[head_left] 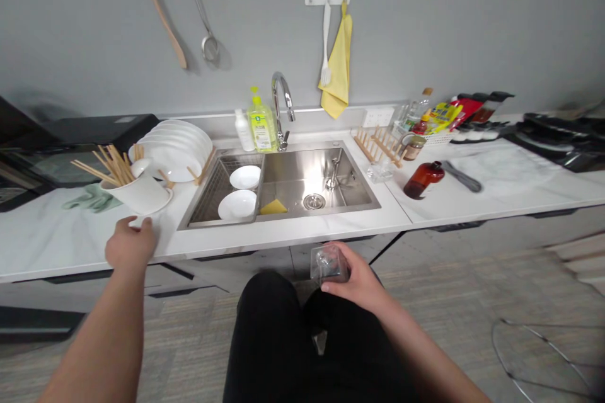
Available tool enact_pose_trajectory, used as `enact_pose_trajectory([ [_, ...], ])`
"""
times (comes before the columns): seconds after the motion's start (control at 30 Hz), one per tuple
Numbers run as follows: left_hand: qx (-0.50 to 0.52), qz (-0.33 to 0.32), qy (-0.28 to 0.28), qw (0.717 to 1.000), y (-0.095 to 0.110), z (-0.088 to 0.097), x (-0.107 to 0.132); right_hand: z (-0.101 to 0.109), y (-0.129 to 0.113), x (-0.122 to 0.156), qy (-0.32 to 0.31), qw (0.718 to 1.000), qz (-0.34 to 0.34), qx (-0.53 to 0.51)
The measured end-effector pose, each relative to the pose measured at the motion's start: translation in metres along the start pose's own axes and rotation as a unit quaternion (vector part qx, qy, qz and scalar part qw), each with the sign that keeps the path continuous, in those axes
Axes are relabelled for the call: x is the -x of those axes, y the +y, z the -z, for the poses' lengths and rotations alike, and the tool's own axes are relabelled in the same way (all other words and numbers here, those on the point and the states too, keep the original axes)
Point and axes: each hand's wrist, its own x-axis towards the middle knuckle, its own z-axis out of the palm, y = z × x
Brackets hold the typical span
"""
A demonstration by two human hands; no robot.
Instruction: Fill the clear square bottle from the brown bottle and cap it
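Note:
My right hand [355, 277] is closed round a small clear glass [327, 262], held low in front of the counter edge, above my lap. My left hand [130, 244] rests on the white counter [42, 239] near its front edge, fingers curled, just below a white holder [142, 192] full of wooden chopsticks. I cannot see anything in the left hand. The steel sink [302, 179] lies ahead between both hands, with two white bowls [239, 204] in its left drain basket and a yellow sponge [273, 206].
Stacked white plates [177, 145] stand in a rack left of the sink. A green cloth [92, 200] lies at far left. Soap bottles [259, 124] and a tap [282, 101] sit behind the sink. A wooden rack [380, 145], a brown bottle [423, 179] and jars stand to the right.

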Motion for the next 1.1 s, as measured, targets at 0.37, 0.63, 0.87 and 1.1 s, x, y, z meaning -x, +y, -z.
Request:
enact_pose_trajectory([
  [0.37, -0.081, 0.021, 0.009, 0.996, 0.026, 0.017, 0.017, 0.041, 0.019, 0.015, 0.044, 0.999, 0.007, -0.021],
  [0.63, 0.079, -0.234, 0.048, 0.968, 0.114, -0.015, 0.159, 0.094, 0.029, 0.019, 0.098, 0.994, 0.007, -0.038],
  [0.87, 0.231, -0.429, -0.254, 0.836, 0.263, -0.089, 0.324, 0.164, 0.042, 0.046, 0.185, 0.982, 0.015, -0.015],
  [1.1, 0.359, -0.459, -0.478, 0.657, 0.424, -0.187, 0.454, 0.213, 0.045, 0.082, 0.267, 0.963, 0.001, 0.031],
])
